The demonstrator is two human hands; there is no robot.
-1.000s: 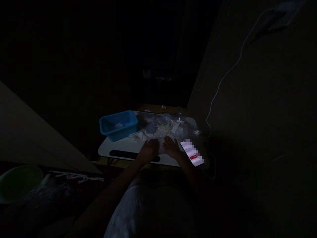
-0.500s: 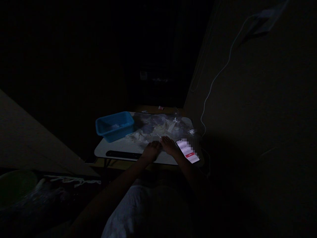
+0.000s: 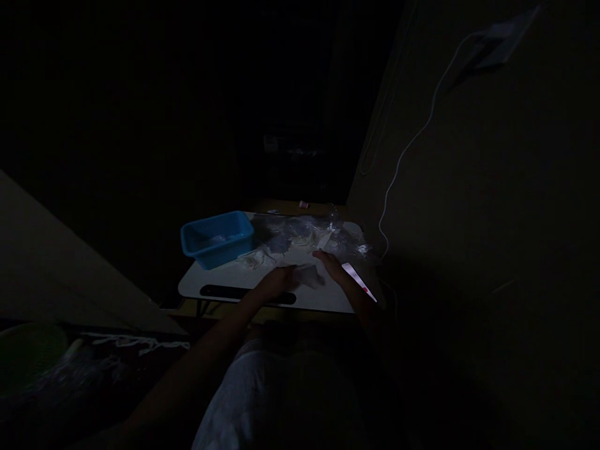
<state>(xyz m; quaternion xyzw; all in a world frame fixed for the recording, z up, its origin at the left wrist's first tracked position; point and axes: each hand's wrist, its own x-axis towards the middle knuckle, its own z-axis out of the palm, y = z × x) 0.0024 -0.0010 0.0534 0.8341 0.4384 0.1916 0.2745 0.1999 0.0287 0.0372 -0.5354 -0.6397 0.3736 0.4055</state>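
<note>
In the dim head view, my left hand [image 3: 279, 281] is closed on the edge of a small, pale, see-through plastic bag [image 3: 307, 275] over a white folding table [image 3: 192, 284]. The bag is blurred, and its contents cannot be made out. To its right, my right hand [image 3: 330, 265] hovers with fingers stretched out, apart from the bag and holding nothing visible. My right forearm partly covers a lit phone [image 3: 359, 280]. Beyond both hands lies a heap of crumpled clear plastic [image 3: 304, 226] with whitish pieces among it.
A blue plastic basin [image 3: 218, 250] stands on the table's left side with some clear plastic inside. A white cable [image 3: 398, 162] runs down the right wall from a socket. On the floor at lower left are a green basket [image 3: 32, 350] and plastic wrapping.
My hands, close together before, have parted. The left hand has moved left with the bag; the right has shifted slightly right and away, and its arm now covers more of the phone.
</note>
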